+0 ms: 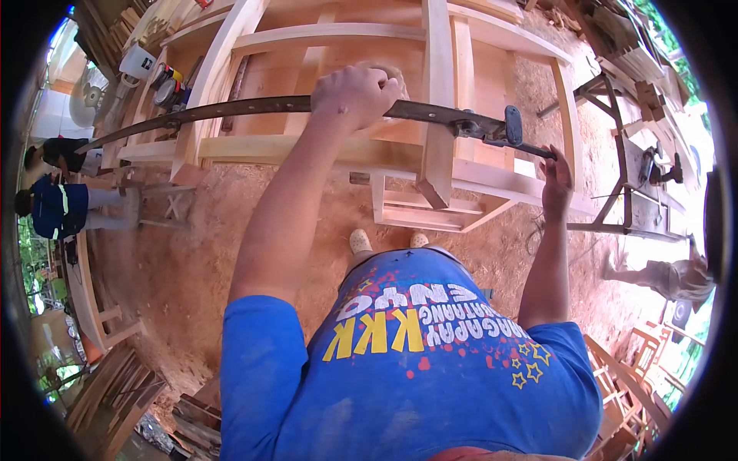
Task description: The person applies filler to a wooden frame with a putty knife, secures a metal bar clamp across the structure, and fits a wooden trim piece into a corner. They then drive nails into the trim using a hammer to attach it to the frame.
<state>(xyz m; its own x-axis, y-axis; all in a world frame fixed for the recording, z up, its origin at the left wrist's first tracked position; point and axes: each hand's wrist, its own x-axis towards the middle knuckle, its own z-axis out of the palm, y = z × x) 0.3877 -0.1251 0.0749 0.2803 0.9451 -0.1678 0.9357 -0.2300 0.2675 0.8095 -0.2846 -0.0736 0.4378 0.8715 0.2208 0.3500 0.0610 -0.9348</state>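
Observation:
A long dark metal bar clamp (261,105) lies across a pale wooden frame (330,34). My left hand (355,94) is closed on the clamp's bar near its middle. Just behind those fingers shows a tan, rounded thing that I cannot make out. My right hand (559,180) has its fingers closed round the thin rod at the clamp's right end. Between my hands, nearer the right one, are the clamp's metal jaw (467,125) and an upright dark end piece (513,125). An upright post (436,157) of the frame stands under the bar.
Two people are around: one in dark blue clothes (58,206) at the left, another (676,278) at the far right. A metal-legged table (638,207) with tools stands right. Wood pieces (115,396) are stacked lower left. A fan (91,96) stands upper left.

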